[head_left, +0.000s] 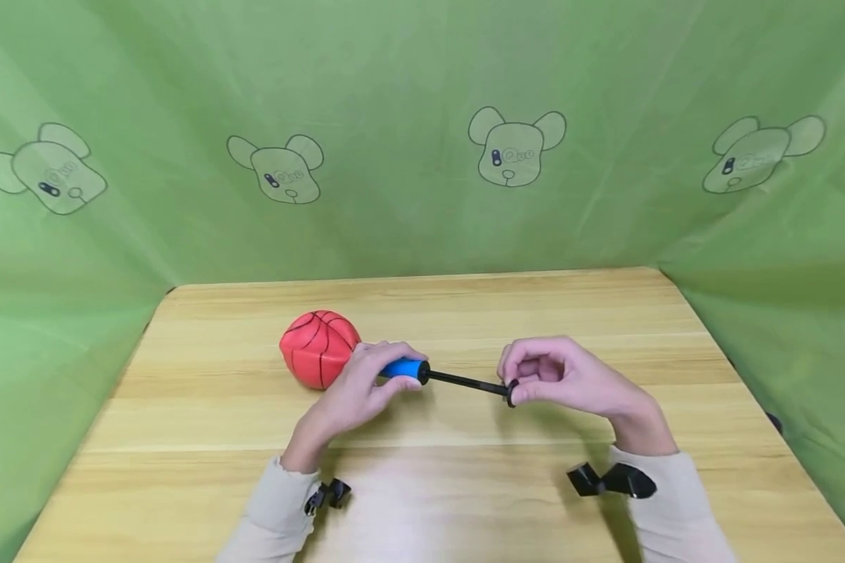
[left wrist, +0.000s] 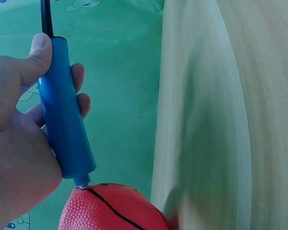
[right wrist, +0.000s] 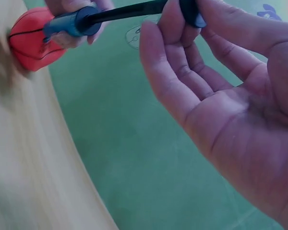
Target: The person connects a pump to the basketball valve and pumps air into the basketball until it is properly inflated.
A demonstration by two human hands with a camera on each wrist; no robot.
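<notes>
A blue hand pump [head_left: 403,369] lies across my left hand [head_left: 366,383], whose fingers and thumb grip its barrel. Its black rod [head_left: 465,381] is drawn out to the right. At the rod's end my right hand [head_left: 570,375] pinches the round black handle [head_left: 512,393] between thumb and fingers. In the left wrist view the pump's metal tip [left wrist: 82,186] meets the top of a red ball [left wrist: 110,211] with black seam lines. The ball [head_left: 317,348] looks dented and partly deflated in the head view, left of my left hand.
The wooden table [head_left: 429,500] runs beneath both hands. Green cloth [head_left: 408,62] printed with bear-like heads surrounds it at the back and sides. Small black devices are strapped at the left cuff [head_left: 327,494] and the right cuff [head_left: 613,478].
</notes>
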